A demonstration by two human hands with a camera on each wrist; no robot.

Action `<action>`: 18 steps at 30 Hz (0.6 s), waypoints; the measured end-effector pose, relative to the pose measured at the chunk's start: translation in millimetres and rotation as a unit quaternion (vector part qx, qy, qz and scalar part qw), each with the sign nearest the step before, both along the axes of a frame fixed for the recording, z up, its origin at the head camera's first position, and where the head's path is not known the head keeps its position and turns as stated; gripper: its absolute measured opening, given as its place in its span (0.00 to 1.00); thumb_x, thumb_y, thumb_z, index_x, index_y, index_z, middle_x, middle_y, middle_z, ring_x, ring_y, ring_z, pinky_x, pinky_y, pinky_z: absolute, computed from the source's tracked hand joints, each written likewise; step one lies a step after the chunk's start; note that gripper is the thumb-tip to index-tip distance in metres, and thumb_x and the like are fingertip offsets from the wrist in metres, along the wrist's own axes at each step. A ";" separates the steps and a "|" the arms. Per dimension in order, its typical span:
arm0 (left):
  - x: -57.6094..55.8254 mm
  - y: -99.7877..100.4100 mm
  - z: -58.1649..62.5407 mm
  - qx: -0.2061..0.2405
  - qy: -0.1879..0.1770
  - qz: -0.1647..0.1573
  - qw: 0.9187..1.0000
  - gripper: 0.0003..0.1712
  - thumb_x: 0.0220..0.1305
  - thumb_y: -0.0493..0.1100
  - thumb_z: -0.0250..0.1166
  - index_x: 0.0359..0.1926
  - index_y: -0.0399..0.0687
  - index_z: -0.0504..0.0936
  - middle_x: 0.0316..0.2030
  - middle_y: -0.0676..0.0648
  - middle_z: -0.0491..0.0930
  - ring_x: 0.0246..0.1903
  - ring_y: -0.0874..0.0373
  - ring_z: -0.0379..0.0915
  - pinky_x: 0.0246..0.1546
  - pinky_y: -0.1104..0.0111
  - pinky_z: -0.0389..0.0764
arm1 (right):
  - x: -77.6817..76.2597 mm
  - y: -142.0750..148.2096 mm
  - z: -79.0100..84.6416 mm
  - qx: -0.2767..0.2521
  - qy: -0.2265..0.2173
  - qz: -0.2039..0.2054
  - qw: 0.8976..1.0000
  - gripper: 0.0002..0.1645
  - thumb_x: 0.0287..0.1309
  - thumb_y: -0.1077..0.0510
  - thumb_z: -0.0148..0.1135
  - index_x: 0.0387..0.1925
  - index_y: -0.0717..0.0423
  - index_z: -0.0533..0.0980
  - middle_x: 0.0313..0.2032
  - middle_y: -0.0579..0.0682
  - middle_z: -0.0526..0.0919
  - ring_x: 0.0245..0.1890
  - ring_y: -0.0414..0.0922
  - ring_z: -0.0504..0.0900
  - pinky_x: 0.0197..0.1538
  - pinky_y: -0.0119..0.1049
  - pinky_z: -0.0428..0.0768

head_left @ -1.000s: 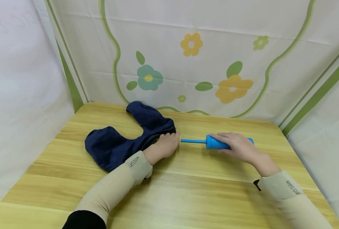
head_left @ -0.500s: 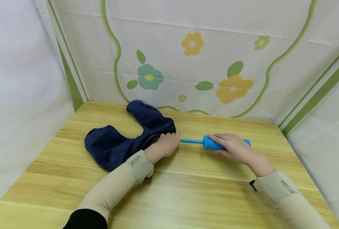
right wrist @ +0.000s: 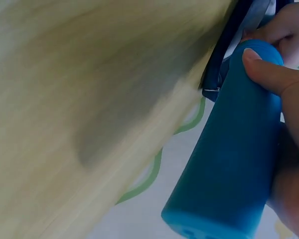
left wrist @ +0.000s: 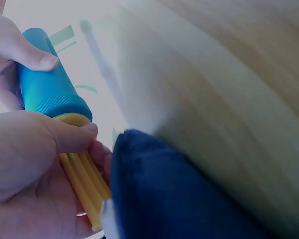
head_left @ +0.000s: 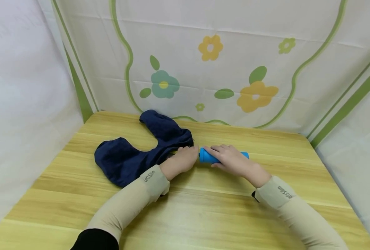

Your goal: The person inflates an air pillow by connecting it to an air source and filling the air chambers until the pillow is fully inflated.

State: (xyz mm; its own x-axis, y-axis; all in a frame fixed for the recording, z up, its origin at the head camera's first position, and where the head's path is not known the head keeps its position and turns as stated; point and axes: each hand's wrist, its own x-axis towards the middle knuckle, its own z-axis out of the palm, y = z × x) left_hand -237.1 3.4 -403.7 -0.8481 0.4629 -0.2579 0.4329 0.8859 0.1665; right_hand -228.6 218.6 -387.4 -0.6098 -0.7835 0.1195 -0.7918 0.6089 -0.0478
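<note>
a: head view, hand states?
b: left hand (head_left: pixel 183 160) curled, its grip mostly hidden here, at the edge of a navy u-shaped cloth piece (head_left: pixel 125 165). right hand (head_left: pixel 233 160) wrapped around a blue cylinder (head_left: pixel 207 156), whose front end lies just beside the left hand's fingers.
a: surroundings?
b: wood-grain tabletop (head_left: pixel 203 215) below both hands; floral backdrop (head_left: pixel 209 80) beyond them; beige sleeves (head_left: pixel 122 205) behind each wrist.
a: left wrist view?
b: left thumb and fingers pinch a ridged yellow piece (left wrist: pixel 84 179). blue cylinder's rim meets its upper end, just past the left thumb. navy u-shaped cloth piece next to the left fingertips.
a: right wrist view?
b: right thumb along the blue cylinder, tip near the end toward the left hand. opposite end extends beyond the right hand's grasp.
</note>
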 end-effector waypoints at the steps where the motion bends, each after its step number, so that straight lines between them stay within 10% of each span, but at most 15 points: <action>1: 0.3 -0.2 0.4 -0.002 0.002 -0.004 1.000 0.22 0.85 0.38 0.42 0.73 0.40 0.63 0.67 0.43 0.72 0.59 0.47 0.72 0.62 0.56 0.69 | 0.2 -0.5 0.4 0.000 -0.005 0.001 1.000 0.44 0.62 0.53 0.74 0.74 0.61 0.66 0.59 0.63 0.80 0.57 0.60 0.80 0.56 0.59 0.78; 18: -0.3 -3.5 0.3 -0.001 0.026 -0.001 1.000 0.07 0.83 0.36 0.46 0.51 0.44 0.71 0.40 0.47 0.76 0.34 0.51 0.69 0.39 0.61 0.68 | 4.5 71.7 11.3 -0.025 -0.018 -0.009 0.999 0.45 0.56 0.59 0.78 0.73 0.59 0.68 0.59 0.62 0.81 0.57 0.61 0.81 0.57 0.59 0.77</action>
State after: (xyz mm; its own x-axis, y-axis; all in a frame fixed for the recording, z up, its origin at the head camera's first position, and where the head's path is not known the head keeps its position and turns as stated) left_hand -237.4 -0.1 -403.3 -0.8598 0.4635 -0.2143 0.4422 0.8857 0.1413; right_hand -224.0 290.3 -376.1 -0.6287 -0.7656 0.1362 -0.7776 0.6197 -0.1060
